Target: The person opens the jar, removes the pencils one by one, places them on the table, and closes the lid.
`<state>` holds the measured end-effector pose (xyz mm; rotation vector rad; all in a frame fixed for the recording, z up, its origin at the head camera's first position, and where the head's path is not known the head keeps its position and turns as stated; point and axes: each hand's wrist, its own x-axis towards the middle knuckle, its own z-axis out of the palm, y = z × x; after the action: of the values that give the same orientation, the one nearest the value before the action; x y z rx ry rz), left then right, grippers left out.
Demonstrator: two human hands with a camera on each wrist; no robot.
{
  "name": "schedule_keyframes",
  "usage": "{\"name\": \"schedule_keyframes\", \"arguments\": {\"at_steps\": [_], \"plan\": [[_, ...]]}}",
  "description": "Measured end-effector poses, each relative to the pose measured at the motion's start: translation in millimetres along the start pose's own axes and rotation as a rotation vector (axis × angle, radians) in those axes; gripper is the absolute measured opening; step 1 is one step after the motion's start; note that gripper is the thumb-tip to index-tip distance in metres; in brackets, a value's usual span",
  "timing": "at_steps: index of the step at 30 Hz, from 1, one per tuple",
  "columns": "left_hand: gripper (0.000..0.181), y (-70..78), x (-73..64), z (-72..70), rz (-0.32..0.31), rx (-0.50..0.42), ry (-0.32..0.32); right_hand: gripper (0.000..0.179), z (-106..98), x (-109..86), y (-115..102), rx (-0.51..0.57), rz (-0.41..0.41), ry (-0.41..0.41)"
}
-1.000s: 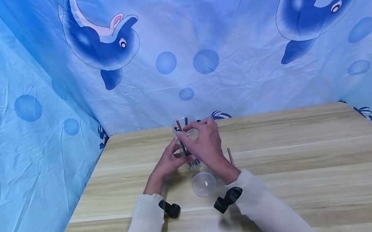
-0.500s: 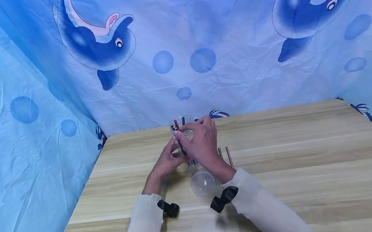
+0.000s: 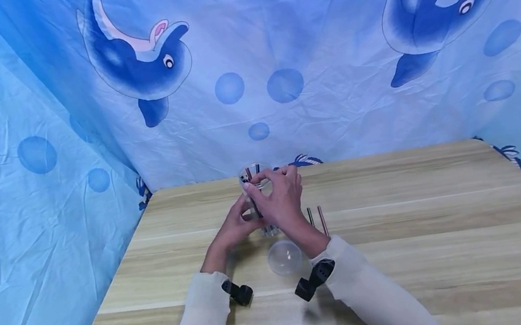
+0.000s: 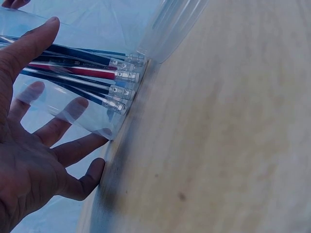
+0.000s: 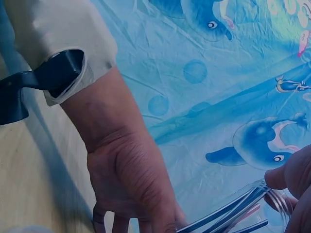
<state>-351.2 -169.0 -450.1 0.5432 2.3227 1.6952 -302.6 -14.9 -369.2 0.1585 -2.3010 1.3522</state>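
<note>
A clear plastic tube-shaped container (image 4: pixel 73 109) holds several dark and red pencils (image 4: pixel 92 72), their eraser ends at its bottom. My left hand (image 3: pixel 236 227) grips the container low on its side, thumb and fingers around the wall. At the container's mouth, my right hand (image 3: pixel 282 196) pinches the upper end of a dark pencil (image 3: pixel 255 206) between thumb and index finger. The fingertips are partly hidden in the head view. In the right wrist view the fingers (image 5: pixel 296 170) show only at the right edge, by the rim.
A round translucent lid (image 3: pixel 285 257) lies on the wooden table (image 3: pixel 425 216) between my forearms. Right of my right wrist lie a dark pencil (image 3: pixel 310 215) and a red pencil (image 3: pixel 322 220). A blue dolphin-print cloth (image 3: pixel 334 117) hangs behind the table.
My right hand and wrist have shifted slightly left, and a dark pencil beside the red one on the table has come into sight. My left hand keeps its grip on the container.
</note>
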Motion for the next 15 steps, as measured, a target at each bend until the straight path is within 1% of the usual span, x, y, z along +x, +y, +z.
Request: {"name": "schedule_keyframes", "arguments": {"at_steps": [7, 10, 15], "plan": [[0.094, -0.3, 0.5, 1.1, 0.042, 0.023, 0.022, 0.014, -2.6, 1.8, -3.9, 0.061, 0.04, -0.006], [0.092, -1.0, -0.3, 1.4, 0.029, 0.029, 0.037, 0.014, -3.4, 1.1, -5.3, 0.071, 0.059, -0.015], [0.091, -1.4, -1.9, 2.1, -0.018, 0.049, 0.062, 0.014, -4.0, 0.4, -6.7, 0.081, 0.087, -0.024]]}}
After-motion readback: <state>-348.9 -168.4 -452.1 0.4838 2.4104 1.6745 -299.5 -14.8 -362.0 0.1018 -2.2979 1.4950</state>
